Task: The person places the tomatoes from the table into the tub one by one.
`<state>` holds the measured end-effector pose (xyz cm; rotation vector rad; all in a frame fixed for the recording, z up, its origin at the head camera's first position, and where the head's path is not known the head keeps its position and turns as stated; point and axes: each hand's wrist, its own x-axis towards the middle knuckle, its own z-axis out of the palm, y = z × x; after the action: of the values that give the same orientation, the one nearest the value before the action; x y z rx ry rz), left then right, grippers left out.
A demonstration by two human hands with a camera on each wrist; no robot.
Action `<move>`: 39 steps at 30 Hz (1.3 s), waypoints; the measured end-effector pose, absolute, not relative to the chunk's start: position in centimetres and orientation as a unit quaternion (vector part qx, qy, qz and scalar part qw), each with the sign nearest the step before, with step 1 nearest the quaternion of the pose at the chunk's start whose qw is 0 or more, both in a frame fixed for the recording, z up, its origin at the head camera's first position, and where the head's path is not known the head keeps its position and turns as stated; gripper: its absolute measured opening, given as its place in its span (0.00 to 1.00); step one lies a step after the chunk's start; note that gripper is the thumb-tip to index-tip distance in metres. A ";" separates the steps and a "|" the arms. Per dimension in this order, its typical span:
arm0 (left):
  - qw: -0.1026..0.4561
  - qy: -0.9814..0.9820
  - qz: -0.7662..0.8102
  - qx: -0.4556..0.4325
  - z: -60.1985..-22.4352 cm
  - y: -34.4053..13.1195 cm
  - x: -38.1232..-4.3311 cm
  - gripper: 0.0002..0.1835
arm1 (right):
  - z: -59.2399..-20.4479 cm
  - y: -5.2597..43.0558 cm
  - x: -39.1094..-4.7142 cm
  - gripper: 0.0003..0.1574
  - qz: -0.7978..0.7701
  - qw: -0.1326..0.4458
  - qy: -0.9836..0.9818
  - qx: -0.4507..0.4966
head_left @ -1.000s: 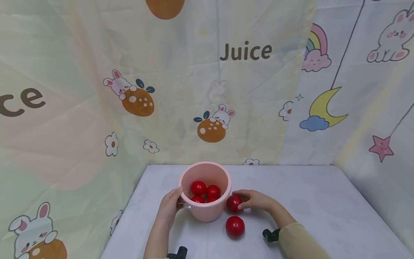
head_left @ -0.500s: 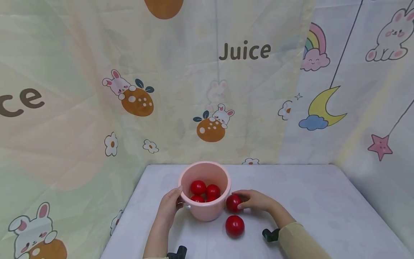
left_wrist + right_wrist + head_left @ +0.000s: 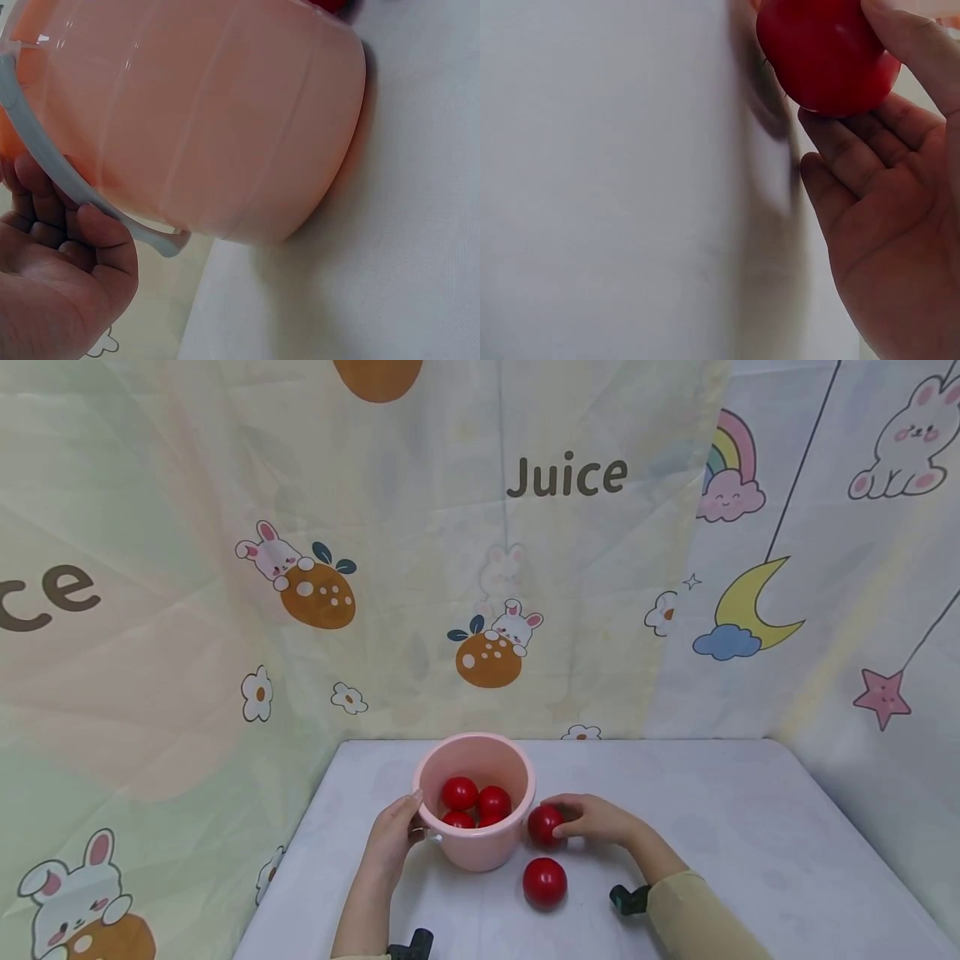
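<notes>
A pink bucket (image 3: 480, 850) with a pale grey handle (image 3: 56, 169) stands on the table, several red tomatoes (image 3: 459, 794) inside it. My left hand (image 3: 392, 838) grips the bucket's left side near the rim, fingers curled by the handle. Just right of the bucket, my right hand (image 3: 600, 820) holds a smooth red tomato (image 3: 832, 56) between thumb and fingers. In the right wrist view a shadow falls on the table beside that tomato. Another tomato (image 3: 545, 883) lies on the table in front of it.
The white table (image 3: 720, 827) reaches back to a printed cloth wall (image 3: 405, 668) with bunnies and fruit. More cloth hangs at both sides. Dark wrist mounts (image 3: 628, 900) sit at the sleeves.
The right hand and the tomato it holds have shifted slightly up and to the right. The left hand and bucket stay put.
</notes>
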<state>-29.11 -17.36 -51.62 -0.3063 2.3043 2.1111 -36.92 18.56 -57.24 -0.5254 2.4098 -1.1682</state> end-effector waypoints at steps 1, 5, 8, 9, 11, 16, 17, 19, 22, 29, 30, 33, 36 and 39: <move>-0.001 0.732 0.674 -0.096 -51.6 -17.4 -29.1 0.29 | -57.1 18.6 -36.9 0.38 -0.417 0.202 0.866 -0.187; -0.003 0.730 0.677 -0.093 -51.7 -17.3 -29.0 0.29 | -56.2 19.1 -37.1 0.37 -0.417 0.191 0.871 -0.176; -0.003 0.727 0.680 -0.095 -51.8 -17.3 -29.0 0.28 | -55.4 19.5 -37.3 0.39 -0.426 0.186 0.869 -0.170; -0.004 0.728 0.679 -0.094 -51.9 -17.3 -28.9 0.29 | -55.1 19.7 -37.4 0.39 -0.430 0.184 0.867 -0.169; -0.004 0.727 0.680 -0.095 -52.0 -17.4 -28.9 0.29 | -54.5 20.0 -37.5 0.40 -0.435 0.184 0.865 -0.170; -0.002 0.727 0.680 -0.094 -52.3 -17.4 -28.9 0.30 | -52.4 20.7 -38.2 0.42 -0.437 0.176 0.865 -0.169; -0.001 0.728 0.679 -0.095 -52.3 -17.4 -29.0 0.30 | -51.9 20.8 -38.4 0.42 -0.436 0.172 0.867 -0.169; 0.002 0.728 0.679 -0.097 -52.2 -17.5 -29.0 0.30 | -50.7 20.9 -38.8 0.44 -0.435 0.163 0.869 -0.169; 0.005 0.727 0.679 -0.100 -52.1 -17.5 -29.1 0.30 | -48.7 20.9 -39.5 0.47 -0.438 0.154 0.869 -0.170; 0.004 0.728 0.678 -0.103 -52.0 -17.6 -29.0 0.29 | -43.3 19.2 -40.3 0.46 -0.454 0.144 0.854 -0.211; 0.004 0.727 0.679 -0.103 -51.9 -17.6 -29.0 0.29 | -42.6 18.9 -40.4 0.46 -0.453 0.144 0.853 -0.217; 0.006 0.726 0.680 -0.103 -51.9 -17.5 -29.1 0.29 | -41.1 17.8 -40.8 0.46 -0.442 0.152 0.853 -0.230; 0.011 0.723 0.683 -0.102 -51.7 -17.5 -29.2 0.29 | -39.8 16.6 -41.2 0.46 -0.440 0.168 0.849 -0.240; 0.012 0.723 0.682 -0.104 -51.5 -17.5 -29.3 0.29 | -38.7 15.2 -41.3 0.44 -0.436 0.186 0.844 -0.250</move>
<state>-29.27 -17.54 -51.52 -0.3246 2.2550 2.1270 -41.29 15.23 -38.70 -0.7043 2.3779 -1.2265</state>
